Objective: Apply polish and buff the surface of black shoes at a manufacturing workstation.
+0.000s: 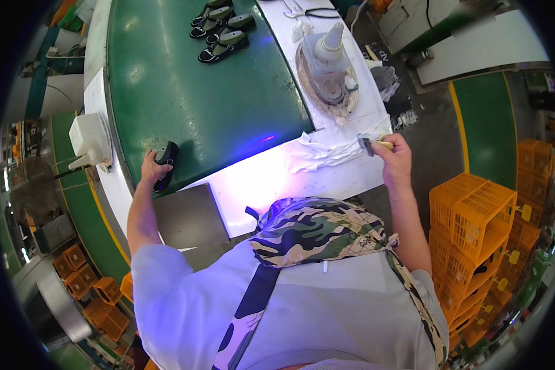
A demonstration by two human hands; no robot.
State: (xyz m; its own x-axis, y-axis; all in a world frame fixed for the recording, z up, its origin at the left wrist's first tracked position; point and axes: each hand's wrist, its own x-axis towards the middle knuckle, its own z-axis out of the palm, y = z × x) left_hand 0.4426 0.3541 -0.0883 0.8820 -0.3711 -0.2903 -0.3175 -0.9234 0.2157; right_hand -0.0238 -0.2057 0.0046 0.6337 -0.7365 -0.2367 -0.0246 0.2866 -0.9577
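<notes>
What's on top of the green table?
Dark shoes at its far end; the left hand holds another shoe by its near left corner. What lies beneath them is hidden.

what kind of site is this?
Likely a shoe factory or workshop: dark shoes with green-grey forms inside sit on a long green work surface, and orange plastic crates stand stacked at right.

We're on a factory floor here, a shoemaking workshop by every sign: small black strapped shoes (219, 52) on grey-green lasts (232, 37) sit on a broad, smooth green work surface (166, 92). Over to the right, stacked latticed orange plastic crates (461, 211) rise beside a green floor lane (486, 123) edged with a yellow stripe (459, 126), and more box-shaped orange crates (108, 290) stand away on the left.
</notes>
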